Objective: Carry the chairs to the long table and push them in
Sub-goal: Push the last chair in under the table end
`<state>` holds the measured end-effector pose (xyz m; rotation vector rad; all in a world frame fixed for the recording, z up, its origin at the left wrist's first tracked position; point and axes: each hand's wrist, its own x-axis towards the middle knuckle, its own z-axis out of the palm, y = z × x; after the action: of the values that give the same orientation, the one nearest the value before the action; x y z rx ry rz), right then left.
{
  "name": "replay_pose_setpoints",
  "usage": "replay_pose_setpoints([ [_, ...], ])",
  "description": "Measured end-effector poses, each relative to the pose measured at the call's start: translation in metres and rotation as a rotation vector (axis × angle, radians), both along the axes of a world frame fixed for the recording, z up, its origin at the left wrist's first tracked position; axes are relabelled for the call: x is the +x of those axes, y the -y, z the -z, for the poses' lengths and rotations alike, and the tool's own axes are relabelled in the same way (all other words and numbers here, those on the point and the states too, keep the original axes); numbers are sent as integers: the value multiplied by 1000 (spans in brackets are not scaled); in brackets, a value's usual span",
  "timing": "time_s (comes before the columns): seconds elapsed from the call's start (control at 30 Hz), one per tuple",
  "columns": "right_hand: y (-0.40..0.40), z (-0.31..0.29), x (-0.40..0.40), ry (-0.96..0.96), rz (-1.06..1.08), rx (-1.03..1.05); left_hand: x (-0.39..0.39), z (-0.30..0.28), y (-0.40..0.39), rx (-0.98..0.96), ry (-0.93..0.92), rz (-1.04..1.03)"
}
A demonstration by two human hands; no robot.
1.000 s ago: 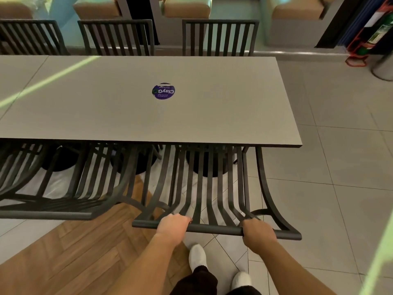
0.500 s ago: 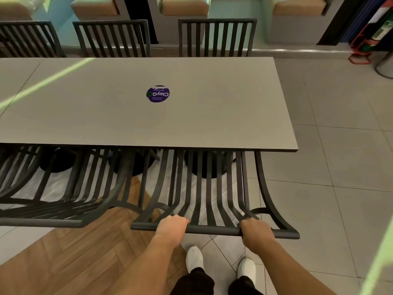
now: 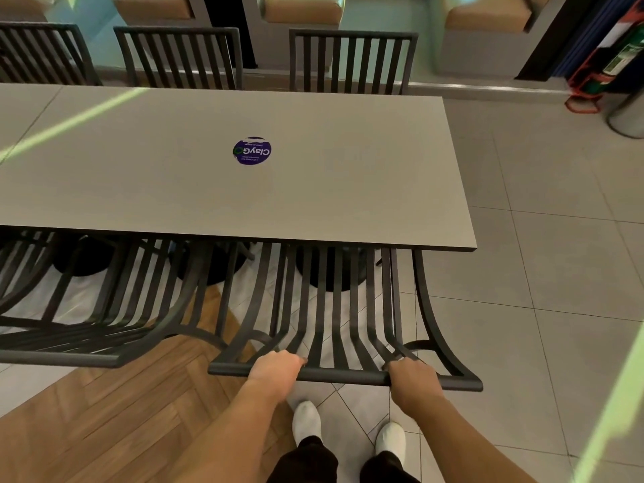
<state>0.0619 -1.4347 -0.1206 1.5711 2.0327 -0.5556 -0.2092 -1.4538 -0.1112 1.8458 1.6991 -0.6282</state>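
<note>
Black metal slats run away from me under the long table (image 3: pixel 348 190): the chair (image 3: pixel 334 308) I hold has its seat tucked beneath the table's near edge, at its right end. My left hand (image 3: pixel 275 373) and right hand (image 3: pixel 413 378) both curl tight round the top rail, which lies parallel to that edge. I judge any remaining push goes straight toward the table. Tile floor (image 3: pixel 557 273) spreads to the table's right.
</note>
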Motion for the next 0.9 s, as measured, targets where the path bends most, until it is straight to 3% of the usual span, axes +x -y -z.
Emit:
replay_pose_setpoints([
  [0.9,-1,1,-2,-48,50,-47,-2,-16,-7,-98,-9,-6],
])
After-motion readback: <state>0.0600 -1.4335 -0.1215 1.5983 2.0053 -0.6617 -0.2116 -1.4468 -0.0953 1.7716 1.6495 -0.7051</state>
